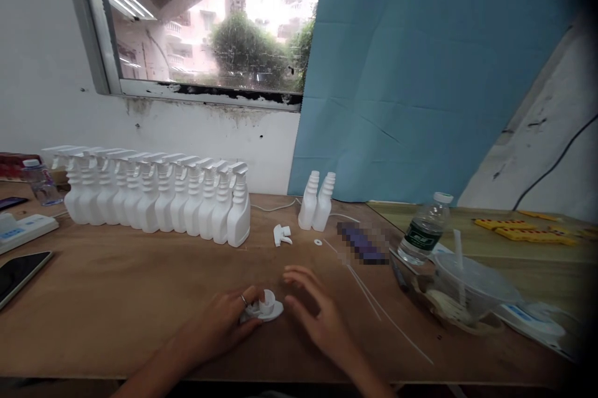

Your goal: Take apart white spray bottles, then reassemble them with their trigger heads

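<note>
My left hand point(228, 318) is closed around a white trigger spray head point(273, 309), gripping its left side just above the table, with the round collar facing up. Just right of it is my right hand point(318, 312), fingers apart and holding nothing. Beyond the hands, a second spray head point(281, 235) lies on the table near a small white ring washer point(316, 241). Two white bottles point(321, 214) without heads stand against the wall. Thin white tubes point(367, 294) lie to the right of my right hand.
A long row of white spray bottles point(148, 208) with heads on stands at the left. At the right are a water bottle point(423, 236), a plastic bowl point(476, 279) with a straw, and a pen point(399, 274). A phone point(21, 273) and power strip point(32, 230) lie far left.
</note>
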{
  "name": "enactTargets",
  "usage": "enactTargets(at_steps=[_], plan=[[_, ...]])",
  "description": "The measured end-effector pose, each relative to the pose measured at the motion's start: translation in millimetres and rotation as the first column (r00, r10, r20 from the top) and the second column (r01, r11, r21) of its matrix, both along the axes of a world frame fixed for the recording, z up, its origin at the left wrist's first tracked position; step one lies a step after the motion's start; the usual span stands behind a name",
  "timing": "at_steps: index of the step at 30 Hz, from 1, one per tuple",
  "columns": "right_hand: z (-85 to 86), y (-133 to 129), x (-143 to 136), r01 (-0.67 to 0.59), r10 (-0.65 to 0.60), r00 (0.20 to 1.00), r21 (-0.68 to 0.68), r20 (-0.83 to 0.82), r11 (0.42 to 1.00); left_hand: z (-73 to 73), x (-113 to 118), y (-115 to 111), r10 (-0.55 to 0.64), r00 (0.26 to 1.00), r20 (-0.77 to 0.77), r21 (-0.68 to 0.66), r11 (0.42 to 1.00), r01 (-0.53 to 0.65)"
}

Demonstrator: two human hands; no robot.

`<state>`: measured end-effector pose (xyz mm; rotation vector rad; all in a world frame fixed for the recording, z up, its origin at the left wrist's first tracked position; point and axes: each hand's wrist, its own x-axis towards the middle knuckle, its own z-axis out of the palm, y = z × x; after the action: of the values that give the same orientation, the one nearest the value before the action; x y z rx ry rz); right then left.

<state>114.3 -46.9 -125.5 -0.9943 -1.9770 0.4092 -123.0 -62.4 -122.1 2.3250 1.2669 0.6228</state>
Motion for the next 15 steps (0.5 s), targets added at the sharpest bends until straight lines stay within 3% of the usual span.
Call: enactTargets(at_steps=[3,6,9,12,15], plan=[[7.0,15.7,44.9,0.275,-0.281,0.954,0.072,0.107,0.959,-0.1,1.2,-0.1,-0.004,1.000,0.010,0.005,1.000,0.004],[8.0,22.5,100.1,0.516,-0.508,0.786,0.080,0.354,0.853,3.6,3.0,-0.6,-0.048,0.998,0.041,0.012,0.999,0.047],[3.4,18.7,142.5,0.628,-0.500,0.655,-0.039,0.567,0.777,6.3,4.1,-0.8,-0.039,0.999,0.036,0.015,0.999,0.039],[-1.5,13.4,158.7,0.661,-0.414,0.640,-0.189,0.647,0.726,6.0,4.4,-0.6,-0.032,0.999,0.011,0.027,0.999,0.032],[-1.7,12.6,158.1,0.688,-0.437,0.650,-0.237,0.621,0.686,4.2,4.0,-0.7,-0.041,0.999,0.023,0.025,0.999,0.040]])
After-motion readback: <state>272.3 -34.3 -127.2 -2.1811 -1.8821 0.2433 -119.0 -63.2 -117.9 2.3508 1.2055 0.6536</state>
